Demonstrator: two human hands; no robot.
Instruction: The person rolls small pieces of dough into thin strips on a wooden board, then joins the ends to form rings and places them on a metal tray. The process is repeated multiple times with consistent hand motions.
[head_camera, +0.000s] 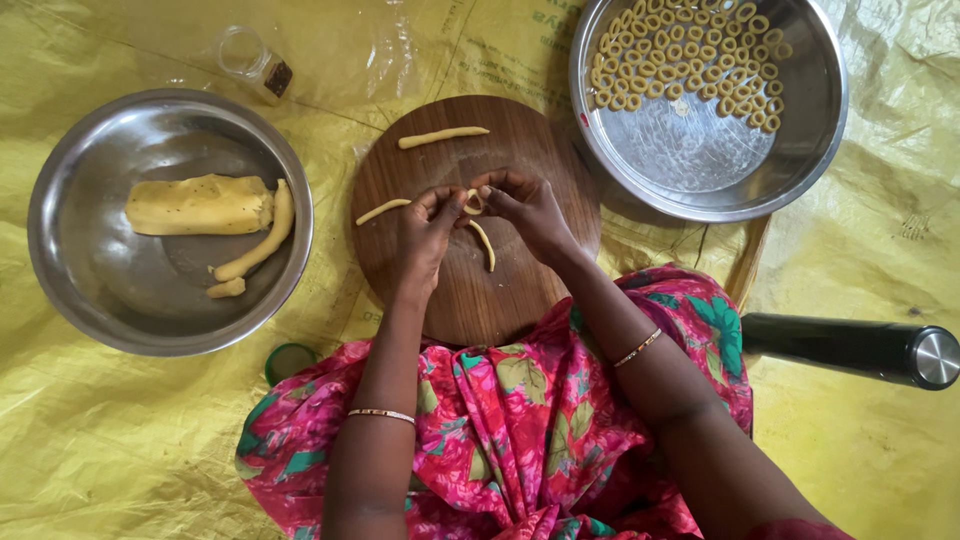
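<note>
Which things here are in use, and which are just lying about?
In use: dough strip in both hands' fingers, board, dough block in left bowl, rings in right bowl.
Lying about: jar, green lid, black cylinder.

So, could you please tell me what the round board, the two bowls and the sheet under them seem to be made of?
The round board looks like dark brown wood: grain lines run across it, with a dull finish. The left bowl and the right bowl look like steel, silvery and reflective. The yellow sheet seems to be plastic, perhaps woven, since it creases and shines.
</note>
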